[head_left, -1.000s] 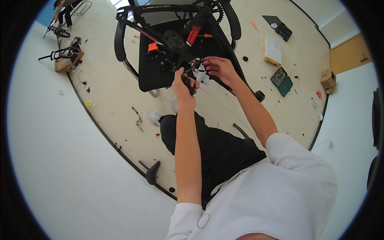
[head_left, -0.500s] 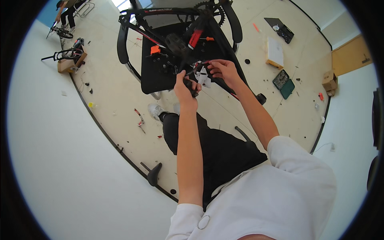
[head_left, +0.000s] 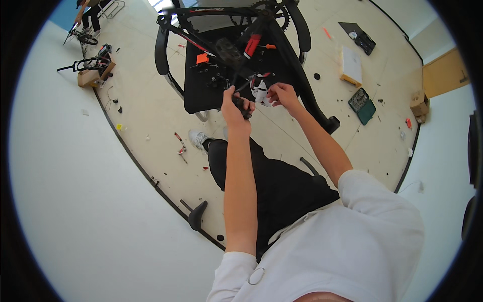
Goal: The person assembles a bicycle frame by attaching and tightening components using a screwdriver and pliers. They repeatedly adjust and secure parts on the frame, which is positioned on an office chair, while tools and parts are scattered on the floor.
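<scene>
My left hand [head_left: 234, 108] is wrapped round a black bicycle part [head_left: 244, 106], whose exact kind is too dark to tell. A thin dark cable-like piece runs up from it toward the chair seat. To its right, my right hand [head_left: 285, 96] has its fingers curled together beside a white crumpled wrapper [head_left: 259, 92]; whatever is in them cannot be made out. A small red and black loop [head_left: 261, 76] lies just above the wrapper. Beyond both hands, a black and red bicycle frame [head_left: 253, 44] rests across a black armchair [head_left: 198, 95].
An orange box-like thing [head_left: 202, 59], an orange-handled screwdriver [head_left: 270, 46] and several small parts lie on the seat. On the floor are a saddle [head_left: 197, 215], an open green case [head_left: 367, 111], a white box [head_left: 351, 65] and a carton [head_left: 89, 78]. Another person [head_left: 90, 17] stands far left.
My right hand has moved down and away from the red and black loop, which now shows uncovered. My left hand keeps its hold on the black part. The whole view has shifted slightly.
</scene>
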Available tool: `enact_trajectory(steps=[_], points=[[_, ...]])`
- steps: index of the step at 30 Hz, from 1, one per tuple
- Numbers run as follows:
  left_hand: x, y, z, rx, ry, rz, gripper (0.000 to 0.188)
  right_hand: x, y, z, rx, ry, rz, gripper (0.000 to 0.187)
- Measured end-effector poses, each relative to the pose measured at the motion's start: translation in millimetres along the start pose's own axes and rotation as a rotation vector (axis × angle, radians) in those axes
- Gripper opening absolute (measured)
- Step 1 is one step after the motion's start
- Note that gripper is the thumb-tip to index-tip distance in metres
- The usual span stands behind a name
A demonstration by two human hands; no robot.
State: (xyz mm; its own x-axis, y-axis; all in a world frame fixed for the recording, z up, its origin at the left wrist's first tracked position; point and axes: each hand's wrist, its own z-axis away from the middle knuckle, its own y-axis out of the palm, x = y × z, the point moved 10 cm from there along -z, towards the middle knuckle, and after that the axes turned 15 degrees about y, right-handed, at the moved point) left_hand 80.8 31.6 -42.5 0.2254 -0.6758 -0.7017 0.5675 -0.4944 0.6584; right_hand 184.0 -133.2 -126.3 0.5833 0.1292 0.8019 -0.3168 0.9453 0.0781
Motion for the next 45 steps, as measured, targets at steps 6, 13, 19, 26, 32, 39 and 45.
enact_trajectory(steps=[6,13,19,26,32,39,45], points=[[5.1,-1.5,10.2,0.007,0.009,-0.026,0.033,-14.5,15.5,3.1,0.017,-0.045,0.045,0.019],[2.3,-11.9,2.8,-0.014,0.005,-0.012,0.034,8.9,26.2,11.9,-0.003,-0.138,0.138,0.020],[8.0,-5.7,12.0,0.014,-0.007,-0.026,0.034,5.7,23.9,15.5,0.041,-0.135,0.091,0.020],[1.5,-8.1,10.0,0.026,0.001,-0.124,0.034,5.9,22.2,19.9,0.010,-0.155,0.109,0.017],[7.3,-1.6,4.3,0.057,-0.006,-0.059,0.034,17.2,22.1,20.6,-0.008,-0.115,0.033,0.019],[11.2,-7.8,9.0,0.040,-0.023,-0.126,0.033,12.3,17.1,13.4,-0.024,-0.107,0.023,0.018],[7.8,-1.9,8.2,0.056,-0.006,-0.143,0.034,18.6,23.8,21.1,0.006,-0.139,-0.140,0.022]])
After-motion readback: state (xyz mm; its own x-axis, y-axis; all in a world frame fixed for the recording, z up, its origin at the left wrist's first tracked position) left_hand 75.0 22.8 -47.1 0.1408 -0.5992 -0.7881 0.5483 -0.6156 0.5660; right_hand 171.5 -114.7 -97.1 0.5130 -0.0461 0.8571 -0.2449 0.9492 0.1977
